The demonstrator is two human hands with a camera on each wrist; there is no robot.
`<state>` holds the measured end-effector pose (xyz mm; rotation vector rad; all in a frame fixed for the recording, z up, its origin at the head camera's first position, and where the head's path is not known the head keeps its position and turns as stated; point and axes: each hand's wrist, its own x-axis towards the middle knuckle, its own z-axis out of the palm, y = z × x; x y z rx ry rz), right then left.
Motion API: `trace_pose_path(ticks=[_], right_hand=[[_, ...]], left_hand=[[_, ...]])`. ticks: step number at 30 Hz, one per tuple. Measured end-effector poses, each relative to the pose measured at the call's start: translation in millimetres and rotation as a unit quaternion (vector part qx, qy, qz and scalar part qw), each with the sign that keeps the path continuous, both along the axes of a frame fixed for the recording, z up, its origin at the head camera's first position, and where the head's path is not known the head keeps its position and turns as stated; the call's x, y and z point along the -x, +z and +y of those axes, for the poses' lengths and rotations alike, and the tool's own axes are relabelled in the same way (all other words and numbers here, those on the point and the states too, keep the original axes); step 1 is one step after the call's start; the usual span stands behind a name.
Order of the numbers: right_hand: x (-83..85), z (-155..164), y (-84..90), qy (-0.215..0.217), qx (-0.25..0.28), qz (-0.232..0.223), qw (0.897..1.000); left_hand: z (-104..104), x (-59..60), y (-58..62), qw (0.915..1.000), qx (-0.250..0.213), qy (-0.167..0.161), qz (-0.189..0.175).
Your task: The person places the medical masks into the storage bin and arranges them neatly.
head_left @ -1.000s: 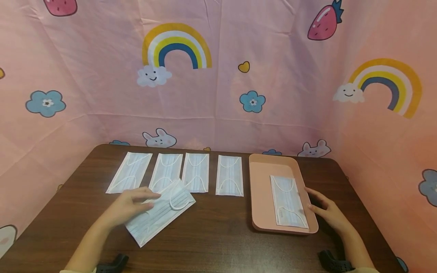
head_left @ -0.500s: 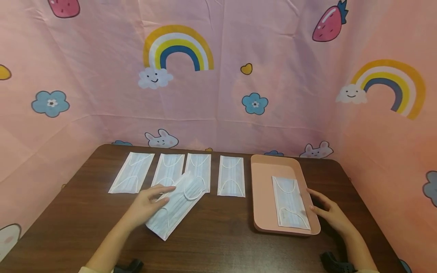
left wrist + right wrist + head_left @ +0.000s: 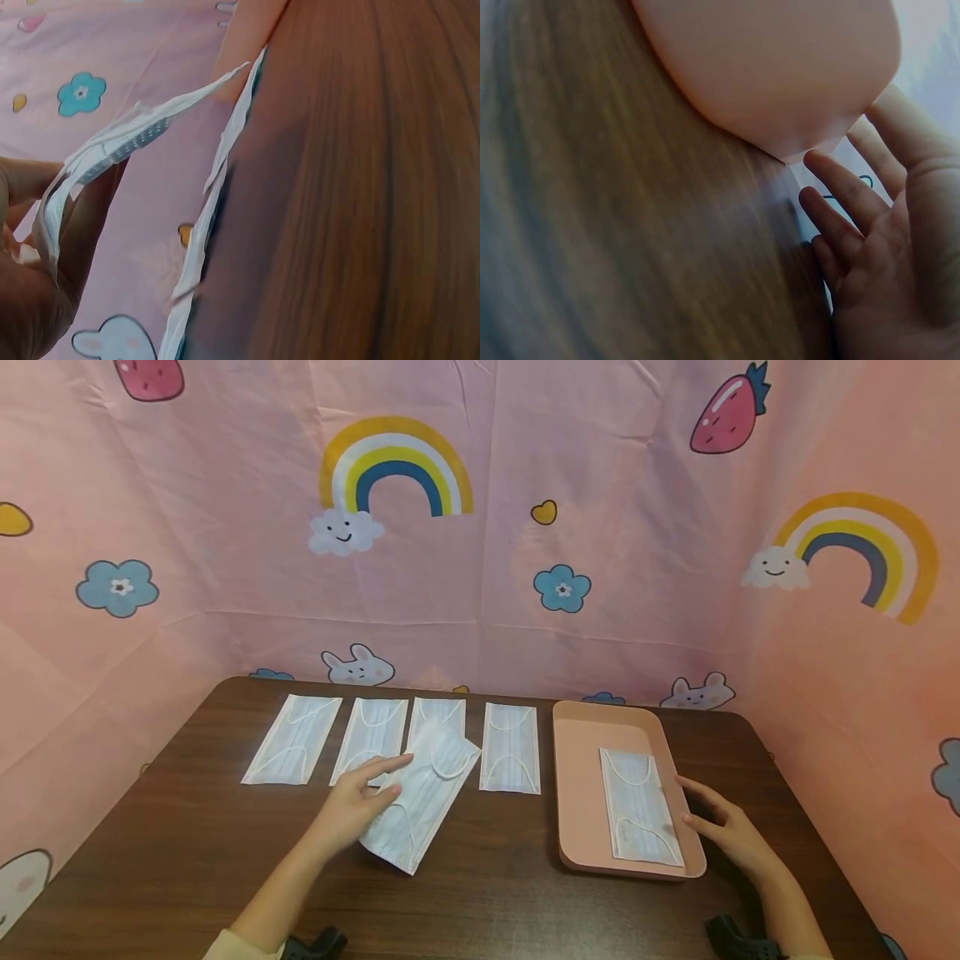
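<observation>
My left hand pinches a white face mask by its left edge and holds it slanted a little above the table, over the third mask in a row. In the left wrist view the fingers clamp the lifted mask. A row of masks lies flat on the table. A pink tray on the right holds one mask. My right hand lies open against the tray's right rim, and its fingers touch the tray.
The brown wooden table has bare room along its front. Pink cartoon-print cloth walls close in the back, left and right sides. Dark wrist mounts show at the bottom edge.
My left hand has carried the held mask rightward and away from me, from the front left to over the third mask in the row. The right hand has stayed by the tray.
</observation>
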<state>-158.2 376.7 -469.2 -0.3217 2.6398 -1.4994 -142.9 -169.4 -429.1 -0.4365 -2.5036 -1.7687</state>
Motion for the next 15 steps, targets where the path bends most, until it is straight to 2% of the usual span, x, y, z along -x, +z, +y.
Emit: trace_pose_path(ticks=[7,15], right_hand=[[-0.6,0,0.6,0.002,0.001,0.007,1.0],[-1.6,-1,-0.4,-0.001,0.008,0.004,1.0]], left_hand=[[26,3.1,4.6,0.9992,-0.034,0.011,-0.018],[55,10.4,8.0,0.998,-0.062,-0.009,-0.011]])
